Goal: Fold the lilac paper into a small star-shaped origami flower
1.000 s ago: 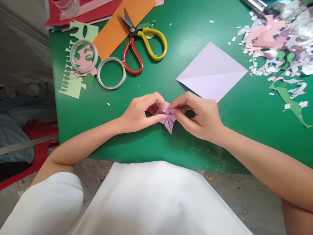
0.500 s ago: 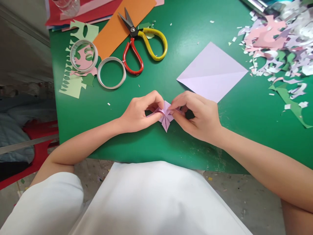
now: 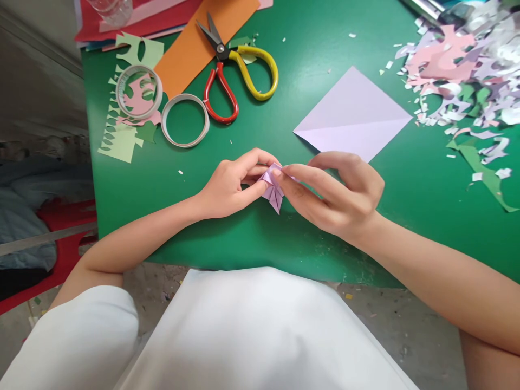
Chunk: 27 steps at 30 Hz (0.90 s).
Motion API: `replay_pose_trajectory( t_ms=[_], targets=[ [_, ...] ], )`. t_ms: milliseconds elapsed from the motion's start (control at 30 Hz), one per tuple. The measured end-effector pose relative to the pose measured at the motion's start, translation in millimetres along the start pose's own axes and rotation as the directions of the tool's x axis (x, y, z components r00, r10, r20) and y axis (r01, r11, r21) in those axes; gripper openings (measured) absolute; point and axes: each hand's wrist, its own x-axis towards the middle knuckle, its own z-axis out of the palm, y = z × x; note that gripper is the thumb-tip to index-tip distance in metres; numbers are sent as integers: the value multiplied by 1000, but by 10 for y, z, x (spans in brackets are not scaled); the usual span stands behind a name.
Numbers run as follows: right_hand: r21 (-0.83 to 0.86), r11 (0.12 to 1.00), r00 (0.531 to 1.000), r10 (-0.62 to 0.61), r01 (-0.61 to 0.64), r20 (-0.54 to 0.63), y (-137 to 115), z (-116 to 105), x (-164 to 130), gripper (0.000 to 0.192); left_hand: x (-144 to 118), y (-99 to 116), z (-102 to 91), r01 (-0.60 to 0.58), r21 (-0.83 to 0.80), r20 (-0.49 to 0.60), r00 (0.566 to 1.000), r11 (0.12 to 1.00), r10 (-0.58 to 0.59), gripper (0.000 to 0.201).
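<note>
A small folded piece of lilac origami paper [image 3: 275, 196] is held between my two hands above the near part of the table. My left hand [image 3: 238, 184] pinches its left side with thumb and fingers. At its upper right, my right hand [image 3: 341, 189] grips the paper between thumb and index finger, the other fingers loosely curled. Part of the folded paper is hidden behind the fingertips. Just beyond my right hand lies a square lilac sheet [image 3: 353, 111] with a crease across it, turned like a diamond.
On the green table [image 3: 235, 244], scissors [image 3: 221, 51] with red and yellow handles lie partly on an orange paper strip [image 3: 182, 59]. Two tape rings [image 3: 186, 145] and cut green paper [image 3: 124, 143] are at left. A heap of paper scraps [image 3: 459, 65] covers the right.
My right hand has shifted its pinch to the top of the folded paper, its fingers more raised and spread. The folded paper has tilted slightly, and my left fingers have moved over its top.
</note>
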Motion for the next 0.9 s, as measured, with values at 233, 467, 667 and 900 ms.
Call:
replay_pose_trajectory(
  t_ms=[233, 467, 667, 900],
  targets=[
    [-40, 994, 988, -108, 104, -114, -3, 10, 23, 17, 0, 30, 3, -15, 55, 40, 999, 998, 13, 21],
    [108, 992, 998, 54, -58, 38, -31, 26, -7, 10, 12, 81, 9, 15, 122, 66, 998, 992, -23, 13],
    [223, 938, 954, 224, -267, 199, -75, 15, 10, 5, 19, 101, 4, 89, 160, 65, 993, 983, -100, 16],
    [315, 887, 936, 280, -338, 214, -102, 13, 16, 7, 15, 94, 23, 102, 129, 43, 993, 986, -109, 16]
  ],
)
